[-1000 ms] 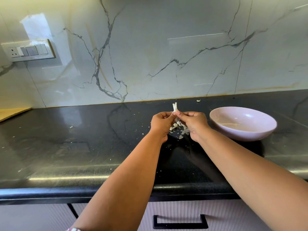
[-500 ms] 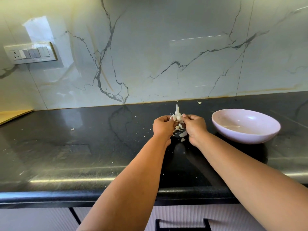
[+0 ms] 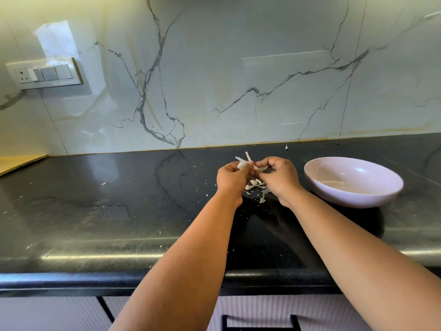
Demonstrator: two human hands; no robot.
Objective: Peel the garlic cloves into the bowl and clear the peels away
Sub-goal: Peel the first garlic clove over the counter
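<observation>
Above the black bench (image 3: 119, 211), just left of the bowl (image 3: 353, 182): garlic clove (image 3: 256, 167) held between both hands, mostly hidden by fingertips, long axis apparently running left to right from one hand to the other, though too covered to say which end points where. Loosened peel (image 3: 242, 163) flaring up and back from the left-side end, two pale strips angled toward the wall.

Left hand (image 3: 232, 179) curled, thumb and fingertips pinching the clove's left end together with the base of that peel. Right hand (image 3: 278, 179) also curled, thumb and forefinger nipping the right end, remaining fingers tucked beneath. Both hands lifted clear of the bench, knuckles nearly meeting, clove bridging the small gap between them.

Directly under the hands, lying on the bench: small heap of peels (image 3: 255, 187), with what may be a clove or two among them, hard to tell apart at this scale. Finer flakes scattered across the bench to the left and toward the front edge; one lone scrap (image 3: 286, 146) back near the wall.

Bowl pale lilac, upright, resting on the bench just right of the right hand, not touching it; contents not made out beyond a glossy reflection.
</observation>
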